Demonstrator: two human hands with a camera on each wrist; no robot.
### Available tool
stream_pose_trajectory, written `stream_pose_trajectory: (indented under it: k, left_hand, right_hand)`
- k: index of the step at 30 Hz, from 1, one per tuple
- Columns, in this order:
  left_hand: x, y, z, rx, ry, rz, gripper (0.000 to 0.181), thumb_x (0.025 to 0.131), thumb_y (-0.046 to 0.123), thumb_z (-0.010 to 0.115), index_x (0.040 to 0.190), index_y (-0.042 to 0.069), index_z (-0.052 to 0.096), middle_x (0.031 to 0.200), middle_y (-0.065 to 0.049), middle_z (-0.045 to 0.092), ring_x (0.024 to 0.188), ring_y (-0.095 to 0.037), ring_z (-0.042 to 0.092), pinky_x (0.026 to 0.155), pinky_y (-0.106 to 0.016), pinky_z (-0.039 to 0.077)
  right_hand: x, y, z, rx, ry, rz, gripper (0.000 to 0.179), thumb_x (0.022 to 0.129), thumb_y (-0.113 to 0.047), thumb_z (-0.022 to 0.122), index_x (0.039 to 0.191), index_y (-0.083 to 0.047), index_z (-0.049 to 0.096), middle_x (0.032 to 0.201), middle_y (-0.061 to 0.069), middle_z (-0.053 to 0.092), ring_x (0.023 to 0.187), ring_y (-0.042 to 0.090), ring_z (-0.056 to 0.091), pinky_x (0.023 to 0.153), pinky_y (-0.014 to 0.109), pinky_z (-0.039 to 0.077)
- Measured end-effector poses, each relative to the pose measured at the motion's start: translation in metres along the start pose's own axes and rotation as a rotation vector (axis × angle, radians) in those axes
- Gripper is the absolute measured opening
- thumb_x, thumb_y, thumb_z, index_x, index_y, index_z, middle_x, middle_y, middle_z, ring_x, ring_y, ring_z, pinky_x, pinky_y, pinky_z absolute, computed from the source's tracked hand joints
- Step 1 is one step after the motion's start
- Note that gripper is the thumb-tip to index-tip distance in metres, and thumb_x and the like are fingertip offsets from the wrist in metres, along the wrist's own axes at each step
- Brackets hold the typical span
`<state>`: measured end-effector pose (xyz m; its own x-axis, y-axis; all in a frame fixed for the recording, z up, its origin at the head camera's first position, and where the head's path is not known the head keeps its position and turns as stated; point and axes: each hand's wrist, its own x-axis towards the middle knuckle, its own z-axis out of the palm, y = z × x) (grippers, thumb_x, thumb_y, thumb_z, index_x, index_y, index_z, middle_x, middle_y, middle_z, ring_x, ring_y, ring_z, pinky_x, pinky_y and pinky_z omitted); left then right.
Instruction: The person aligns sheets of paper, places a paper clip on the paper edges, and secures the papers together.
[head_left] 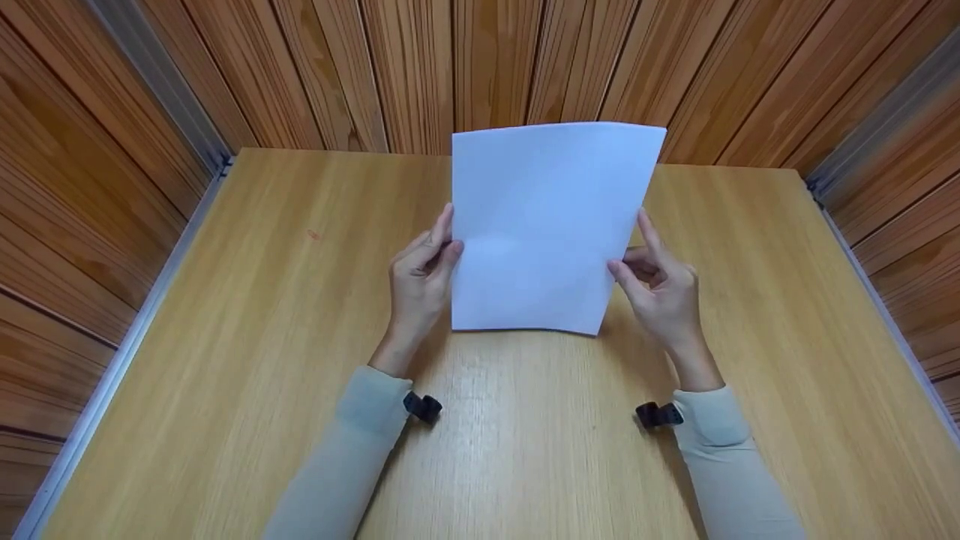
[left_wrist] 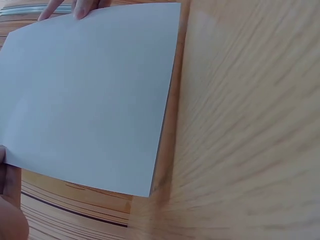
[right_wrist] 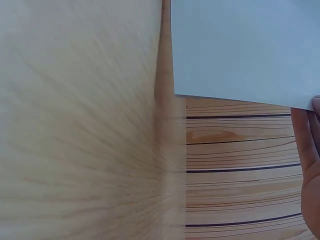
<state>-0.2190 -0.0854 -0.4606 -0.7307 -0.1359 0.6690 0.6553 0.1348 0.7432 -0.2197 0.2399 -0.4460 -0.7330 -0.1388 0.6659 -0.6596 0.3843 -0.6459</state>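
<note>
A blank white sheet of paper (head_left: 544, 232), or a thin stack of it, is held up over the wooden table, slightly curved along its top and bottom edges. My left hand (head_left: 421, 274) pinches its left edge, thumb in front and fingers behind. On the opposite side my right hand (head_left: 661, 285) pinches the right edge with its thumb in front, the index finger stretched up along the edge. In the left wrist view the paper (left_wrist: 90, 100) spans much of the frame. The right wrist view shows one paper corner (right_wrist: 240, 50) and part of my right hand (right_wrist: 311, 165).
The wooden table (head_left: 285, 360) extends under both arms. Wood-plank walls (head_left: 412, 67) rise at the back and sides, with metal rails (head_left: 142, 330) along the table's sides. A small reddish mark (head_left: 313, 235) lies on the table at left. Each wrist carries a black camera (head_left: 424, 409).
</note>
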Motion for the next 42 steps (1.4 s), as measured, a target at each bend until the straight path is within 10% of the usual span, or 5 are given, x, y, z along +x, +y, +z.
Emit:
stream_pose_trajectory:
  k: [13, 21, 28, 34, 42]
  left_hand:
    - [0.003, 0.004, -0.005, -0.062, -0.058, -0.117, 0.048, 0.101, -0.002, 0.068, 0.148, 0.0, 0.056, 0.145, -0.013, 0.065, 0.106, -0.01, 0.066, 0.094, -0.021, 0.054]
    - [0.005, 0.007, -0.008, -0.107, -0.11, -0.184, 0.051, 0.103, -0.002, 0.067, 0.151, 0.003, 0.053, 0.143, -0.018, 0.065, 0.086, -0.005, 0.057, 0.076, -0.017, 0.046]
    - [0.006, 0.007, -0.009, -0.148, -0.13, -0.251, 0.052, 0.103, -0.002, 0.065, 0.153, 0.005, 0.051, 0.16, -0.011, 0.046, 0.136, -0.008, 0.057, 0.101, -0.022, 0.049]
    - [0.007, 0.008, -0.009, -0.136, -0.107, -0.324, 0.053, 0.101, -0.003, 0.068, 0.151, 0.008, 0.056, 0.13, -0.018, 0.072, 0.078, -0.016, 0.048, 0.073, -0.024, 0.043]
    - [0.009, 0.011, -0.009, -0.162, -0.115, -0.424, 0.056, 0.099, -0.006, 0.068, 0.151, 0.013, 0.057, 0.098, -0.012, 0.07, 0.085, -0.017, 0.052, 0.075, -0.025, 0.045]
  right_hand:
    - [0.002, 0.0, -0.005, 0.063, -0.072, 0.123, 0.081, 0.09, 0.014, 0.076, 0.162, -0.007, 0.043, 0.094, 0.019, 0.076, 0.08, 0.005, 0.069, 0.072, 0.014, 0.055]
    - [0.002, -0.003, -0.008, 0.143, -0.11, 0.198, 0.081, 0.093, 0.012, 0.074, 0.163, -0.013, 0.042, 0.096, 0.02, 0.075, 0.08, 0.01, 0.071, 0.073, 0.017, 0.058]
    - [0.002, -0.005, -0.01, 0.192, -0.126, 0.242, 0.078, 0.096, 0.009, 0.072, 0.164, -0.017, 0.042, 0.098, 0.018, 0.073, 0.08, 0.014, 0.069, 0.071, 0.018, 0.056]
    - [0.002, -0.006, -0.009, 0.226, -0.112, 0.255, 0.072, 0.099, 0.007, 0.069, 0.163, -0.015, 0.044, 0.098, 0.019, 0.072, 0.074, 0.016, 0.065, 0.066, 0.02, 0.053]
    - [0.002, -0.009, -0.007, 0.235, -0.089, 0.329, 0.071, 0.1, 0.008, 0.065, 0.162, -0.021, 0.047, 0.098, 0.015, 0.072, 0.074, 0.015, 0.059, 0.067, 0.021, 0.049]
